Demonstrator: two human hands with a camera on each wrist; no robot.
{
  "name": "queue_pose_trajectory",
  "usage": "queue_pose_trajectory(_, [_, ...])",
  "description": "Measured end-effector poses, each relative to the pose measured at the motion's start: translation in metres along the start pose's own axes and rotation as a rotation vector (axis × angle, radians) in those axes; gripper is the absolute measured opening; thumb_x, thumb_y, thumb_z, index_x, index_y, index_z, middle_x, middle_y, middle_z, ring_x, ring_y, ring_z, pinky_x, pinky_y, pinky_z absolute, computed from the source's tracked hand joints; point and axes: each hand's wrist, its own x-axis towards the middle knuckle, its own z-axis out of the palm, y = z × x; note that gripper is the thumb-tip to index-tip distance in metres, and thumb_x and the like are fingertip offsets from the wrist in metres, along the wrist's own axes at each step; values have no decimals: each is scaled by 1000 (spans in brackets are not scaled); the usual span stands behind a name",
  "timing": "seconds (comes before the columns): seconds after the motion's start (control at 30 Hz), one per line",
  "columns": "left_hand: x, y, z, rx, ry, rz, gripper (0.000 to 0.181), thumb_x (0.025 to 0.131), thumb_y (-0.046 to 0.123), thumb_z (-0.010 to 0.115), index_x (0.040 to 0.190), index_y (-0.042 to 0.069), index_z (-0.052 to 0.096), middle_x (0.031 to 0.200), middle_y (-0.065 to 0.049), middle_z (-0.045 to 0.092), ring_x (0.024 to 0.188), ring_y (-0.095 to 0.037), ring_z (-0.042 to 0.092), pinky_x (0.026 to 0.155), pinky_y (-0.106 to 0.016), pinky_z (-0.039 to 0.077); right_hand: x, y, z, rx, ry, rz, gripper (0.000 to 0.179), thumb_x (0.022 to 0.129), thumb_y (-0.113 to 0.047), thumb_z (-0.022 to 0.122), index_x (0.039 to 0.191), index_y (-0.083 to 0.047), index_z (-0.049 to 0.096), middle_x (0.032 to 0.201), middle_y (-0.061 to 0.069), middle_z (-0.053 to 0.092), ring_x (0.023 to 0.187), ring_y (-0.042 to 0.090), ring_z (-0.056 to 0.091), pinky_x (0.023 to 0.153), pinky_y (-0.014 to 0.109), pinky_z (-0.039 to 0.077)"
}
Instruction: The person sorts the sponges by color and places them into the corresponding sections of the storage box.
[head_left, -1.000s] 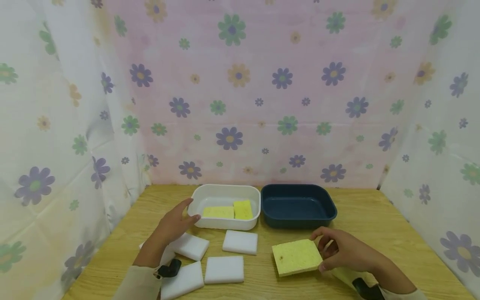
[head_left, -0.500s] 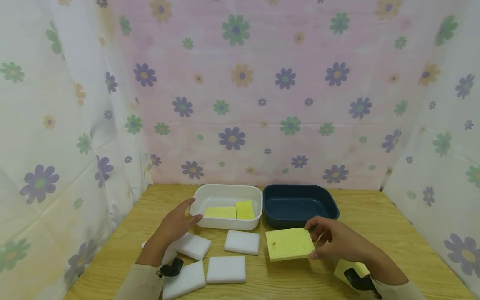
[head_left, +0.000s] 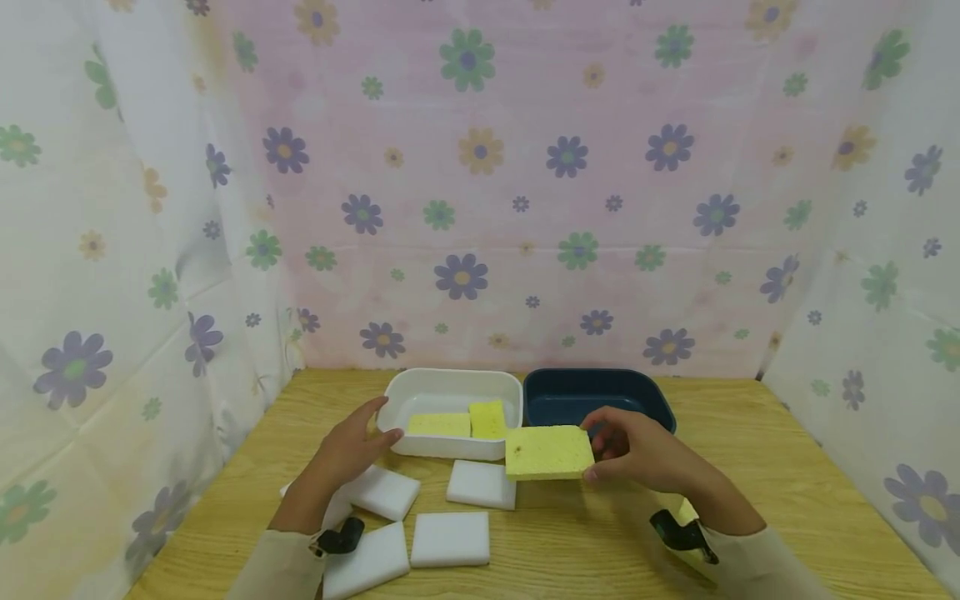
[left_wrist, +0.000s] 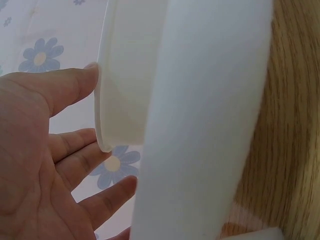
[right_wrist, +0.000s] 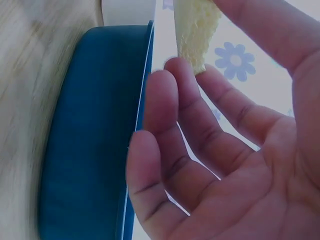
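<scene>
My right hand pinches a yellow rectangular sponge by its right end, thumb below and fingers above. The sponge is raised off the table and overlaps the front right corner of the white container. In the right wrist view only the sponge's end shows between thumb and fingertips. Two yellow sponges lie inside the white container. My left hand rests its thumb and extended fingers on that container's left front corner; the left wrist view shows the thumb touching its rim.
A dark blue container stands right beside the white one. Several white sponge blocks lie in front of them, some partly under my left forearm. Another yellow piece is mostly hidden behind my right wrist. Floral curtains enclose the wooden table.
My right hand has lifted the yellow sponge and carried it left and away from me, to the front of the containers. My left hand has stayed at the white container.
</scene>
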Motion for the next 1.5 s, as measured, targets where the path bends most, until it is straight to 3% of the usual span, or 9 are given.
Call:
queue_pose_trajectory(0.3, [0, -1, 0, -5, 1, -3, 81, 101, 52, 61, 163, 11, 29, 167, -23, 31, 150, -50, 33, 115, -69, 33, 26, -12, 5, -83, 67, 24, 61, 82, -43, 88, 132, -19, 62, 107, 2, 65, 91, 17, 65, 77, 31, 56])
queue_pose_trajectory(0.53, [-1, 0, 1, 5, 10, -20, 79, 102, 50, 62, 163, 12, 30, 166, -22, 32, 149, -50, 34, 114, -70, 33, 48, -17, 11, -68, 100, 14, 61, 83, -41, 87, 133, -19, 61, 113, 6, 67, 93, 14, 67, 80, 33, 57])
queue_pose_trajectory(0.87, [0, 0, 2, 45, 14, -19, 74, 103, 45, 61, 163, 12, 31, 165, -22, 35, 148, -49, 37, 113, -73, 32, 76, -27, 21, -118, 131, 54, 60, 81, -42, 89, 132, -24, 63, 113, 2, 67, 89, 12, 66, 74, 33, 56])
queue_pose_trajectory(0.93, [0, 0, 2, 60, 15, -11, 74, 104, 45, 60, 163, 12, 31, 165, -21, 35, 148, -49, 37, 114, -73, 30, 80, -30, 23, -117, 137, 58, 61, 81, -41, 89, 133, -24, 63, 113, 2, 67, 89, 12, 66, 74, 34, 56])
queue_pose_trajectory(1.17, [-2, 1, 0, 114, 34, -3, 75, 105, 52, 54, 163, 12, 30, 164, -19, 38, 150, -47, 35, 113, -83, 4, 100, -36, 30, -135, 154, 55, 60, 81, -36, 91, 131, -21, 63, 113, 1, 67, 99, 16, 66, 82, 36, 58])
queue_pose_trajectory(1.5, [-2, 2, 4, 105, 42, -1, 75, 104, 52, 56, 164, 14, 30, 164, -18, 38, 150, -47, 36, 114, -82, 2, 127, -43, 44, -158, 126, 37, 58, 80, -39, 91, 129, -20, 65, 109, -1, 67, 97, 15, 63, 83, 35, 56])
